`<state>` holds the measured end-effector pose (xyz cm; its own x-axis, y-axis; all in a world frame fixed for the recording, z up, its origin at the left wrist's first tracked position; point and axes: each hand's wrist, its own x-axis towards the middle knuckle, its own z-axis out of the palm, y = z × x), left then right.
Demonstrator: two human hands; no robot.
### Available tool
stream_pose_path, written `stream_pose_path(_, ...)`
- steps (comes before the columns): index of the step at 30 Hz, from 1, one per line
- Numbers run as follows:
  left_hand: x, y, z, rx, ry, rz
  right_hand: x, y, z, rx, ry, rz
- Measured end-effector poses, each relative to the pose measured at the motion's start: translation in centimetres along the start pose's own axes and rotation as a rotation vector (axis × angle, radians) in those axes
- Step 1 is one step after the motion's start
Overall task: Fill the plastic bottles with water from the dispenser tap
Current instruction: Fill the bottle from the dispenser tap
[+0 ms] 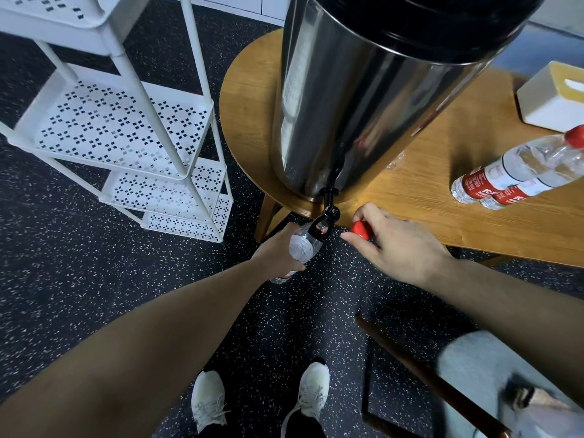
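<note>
A steel water dispenser (363, 99) is standing on the wooden surface (442, 197) over speckled flooring, beside a white shelf rack (126, 121). Two capped bottles (518, 172) are lying near. An open plastic bottle (303, 248) is gripped by the left hand (278, 248) under the tap (327, 218); its red cap (361, 230) is pinched by the right hand (401, 245). Filling seems in progress; next, probably, the tap must be closed.

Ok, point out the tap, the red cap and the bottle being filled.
tap (328, 213), head view, on the black spout body.
red cap (361, 230), head view, on its side wall.
bottle (302, 248), head view, on the clear shoulder.
</note>
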<state>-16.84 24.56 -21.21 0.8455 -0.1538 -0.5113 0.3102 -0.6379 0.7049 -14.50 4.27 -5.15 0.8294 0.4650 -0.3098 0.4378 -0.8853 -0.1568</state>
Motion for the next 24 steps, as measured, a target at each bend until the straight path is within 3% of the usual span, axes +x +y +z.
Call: stream_pose_path(24, 0.06, -0.06, -0.01, 0.002, -0.009, 0.009, 0.19, -0.22, -0.28, -0.008, -0.006, -0.015)
